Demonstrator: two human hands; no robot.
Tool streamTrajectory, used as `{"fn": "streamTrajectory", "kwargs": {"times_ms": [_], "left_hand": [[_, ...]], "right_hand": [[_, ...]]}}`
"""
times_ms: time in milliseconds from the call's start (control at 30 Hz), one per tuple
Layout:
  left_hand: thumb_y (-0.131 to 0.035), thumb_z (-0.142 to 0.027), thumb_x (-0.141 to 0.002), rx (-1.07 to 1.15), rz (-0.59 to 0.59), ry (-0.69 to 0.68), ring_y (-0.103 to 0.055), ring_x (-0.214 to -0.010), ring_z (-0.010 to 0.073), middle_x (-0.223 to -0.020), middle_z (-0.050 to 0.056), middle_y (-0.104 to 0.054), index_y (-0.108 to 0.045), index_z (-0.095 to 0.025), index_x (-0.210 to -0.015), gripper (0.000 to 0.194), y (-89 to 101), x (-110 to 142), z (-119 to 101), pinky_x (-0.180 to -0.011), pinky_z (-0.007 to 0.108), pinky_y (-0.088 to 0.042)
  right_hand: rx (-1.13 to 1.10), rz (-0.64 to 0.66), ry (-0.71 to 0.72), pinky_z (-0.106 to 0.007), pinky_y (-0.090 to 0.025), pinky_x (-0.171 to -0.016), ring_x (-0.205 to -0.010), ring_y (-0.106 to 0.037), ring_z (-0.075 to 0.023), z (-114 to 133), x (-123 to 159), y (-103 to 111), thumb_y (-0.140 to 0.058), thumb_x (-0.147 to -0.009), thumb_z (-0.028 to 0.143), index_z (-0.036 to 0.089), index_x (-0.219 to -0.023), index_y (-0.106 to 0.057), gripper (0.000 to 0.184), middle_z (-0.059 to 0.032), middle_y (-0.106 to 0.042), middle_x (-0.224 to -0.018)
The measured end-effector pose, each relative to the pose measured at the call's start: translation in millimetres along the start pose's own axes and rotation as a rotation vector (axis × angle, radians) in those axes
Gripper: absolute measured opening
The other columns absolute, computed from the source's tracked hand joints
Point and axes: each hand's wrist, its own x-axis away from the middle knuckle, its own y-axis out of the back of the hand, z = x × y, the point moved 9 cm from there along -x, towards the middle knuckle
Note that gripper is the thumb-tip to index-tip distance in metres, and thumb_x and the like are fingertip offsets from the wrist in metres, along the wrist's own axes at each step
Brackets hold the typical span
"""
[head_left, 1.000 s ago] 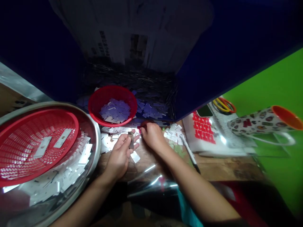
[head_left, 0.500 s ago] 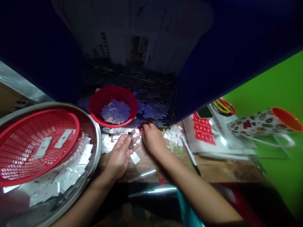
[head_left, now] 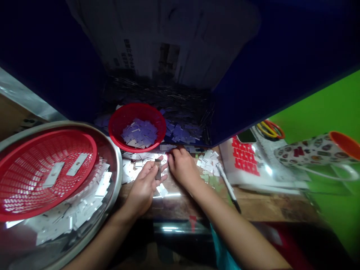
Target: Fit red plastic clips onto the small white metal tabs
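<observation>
Worktop [head_left: 261, 202]: little changed, handling seemingly unfinished; remotely, I see the left hand [head_left: 144, 183] pinching a dark plate [head_left: 158, 169] at seven o'clock of centre, apart from the right hand [head_left: 182, 165], whose grip I cannot tell.

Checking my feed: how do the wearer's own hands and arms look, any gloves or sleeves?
The left hand and right hand are ungloved; the left forearm and right forearm are bare where visible. No sleeve, watch or ring shows. Teal fabric near the right forearm may be clothing; I can't tell.
</observation>
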Motion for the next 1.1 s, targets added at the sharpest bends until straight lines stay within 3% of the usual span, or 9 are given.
{"fn": "streamTrajectory", "kwargs": {"times_ms": [267, 667, 933, 1100], "left_hand": [[-0.064, -0.034, -0.084, 0.023, 0.019, 0.005, -0.05, -0.127, 0.0294, -0.141, 0.006, -0.051, -0.055, -0.02, -0.08, 0.017, -2.7, -4, -2, -0.106, 0.049, -0.034], [-0.065, -0.031, -0.084, 0.048, 0.004, -0.01, -0.055, -0.122, 0.027, -0.136, 0.006, -0.055, -0.056, -0.02, -0.083, 0.014, -1.3, -13, 1, -0.105, 0.044, -0.036], [-0.064, -0.029, -0.084, 0.049, 0.009, -0.011, -0.06, -0.116, 0.0249, -0.133, 0.007, -0.058, -0.056, -0.02, -0.082, 0.012, -2.6, -15, -4, -0.105, 0.042, -0.038], [-0.064, -0.03, -0.084, 0.031, 0.002, -0.023, -0.062, -0.113, 0.0251, -0.133, 0.006, -0.057, -0.053, -0.019, -0.076, 0.018, -0.5, -15, -4, -0.104, 0.041, -0.039]], "right_hand": [[-0.052, -0.006, 0.018, -0.028, -0.042, -0.075, -0.085, -0.058, -0.0201, 0, 1, 1, -0.043, -0.097, 0.027, 0.017, -0.101, -0.064, 0.024, -0.0093, -0.06, -0.095], [-0.131, -0.042, 0.058, -0.03, -0.041, -0.079, -0.087, -0.056, -0.0216, -3, 0, -8, -0.04, -0.097, 0.024, 0.016, -0.094, -0.062, 0.023, -0.0107, -0.062, -0.094], [-0.426, -0.079, 0.112, -0.03, -0.043, -0.082, -0.087, -0.058, -0.0199, -1, 7, 1, -0.042, -0.094, 0.02, 0.017, -0.094, -0.057, 0.016, -0.0088, -0.063, -0.092], [-0.685, -0.19, -0.013, -0.025, -0.047, -0.071, -0.075, -0.061, -0.0149, -23, 8, 11, -0.039, -0.096, 0.027, 0.019, -0.094, -0.053, 0.016, -0.0037, -0.063, -0.083]]}}
